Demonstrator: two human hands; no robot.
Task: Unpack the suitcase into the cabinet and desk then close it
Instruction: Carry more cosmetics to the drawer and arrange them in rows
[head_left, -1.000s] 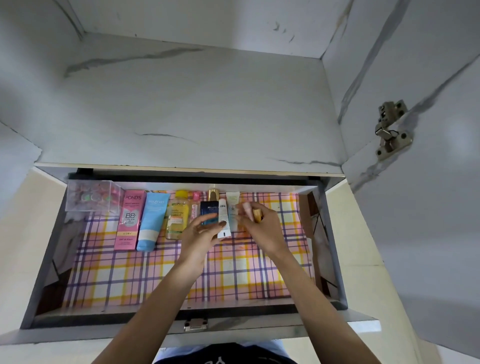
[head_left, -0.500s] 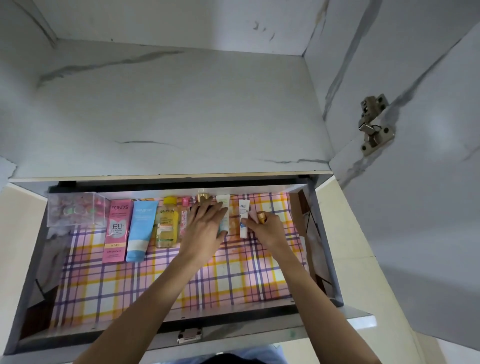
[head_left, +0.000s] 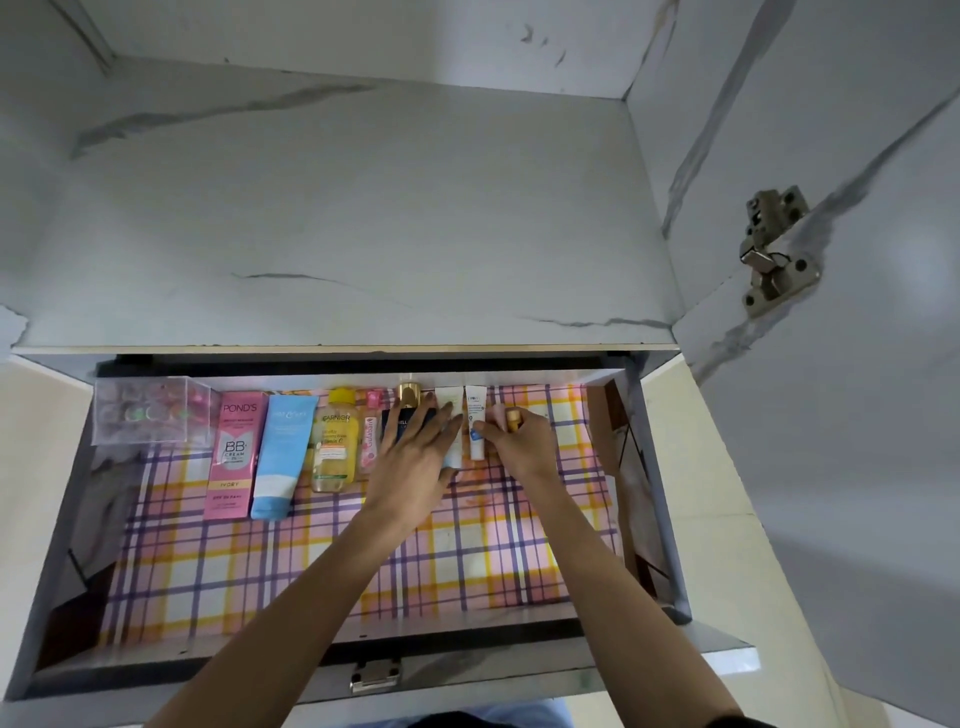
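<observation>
Crowding the drawer's (head_left: 658, 519) back edge — bottles (head_left: 335, 441), tubes (head_left: 283, 452).

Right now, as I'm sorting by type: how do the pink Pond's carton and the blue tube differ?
The pink Pond's carton is a flat-sided box; the blue tube is rounded, with its cap at the near end. The carton's print is bold; the tube's is faint. Both lie flat, side by side, on the plaid liner.
</observation>
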